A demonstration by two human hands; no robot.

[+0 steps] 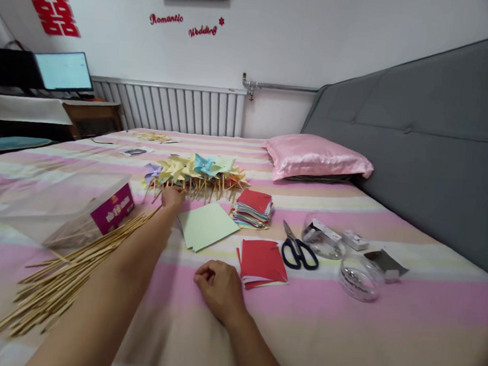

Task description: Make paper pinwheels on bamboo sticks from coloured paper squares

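Left hand is stretched forward over the bed, fingers curled at the near edge of the pile of paper pinwheels. It looks closed around the sticks there, but which pinwheel, if any, it grips is too small to tell. The pinwheels lie in a row running left to right, paper heads toward the wall, sticks pointing back toward the person, long axes roughly near-to-far.

Right hand rests on the bed, knuckles up, fingers loosely curled under, holding nothing visible. It sits just beside the red paper stack, not touching it.

Bundle of bare wooden sticks lies at left, long axis diagonal, from near-left up to far-right, far tips ending close to the left hand. A clear plastic box with a purple label sits against the bundle.

Light green sheets lie flat between the two hands. A mixed-colour paper stack, red on top, is right of them. Black-handled scissors lie right of the red stack, blades pointing away from the person. Two clear round containers sit further right. Pink pillow lies by the grey headboard.
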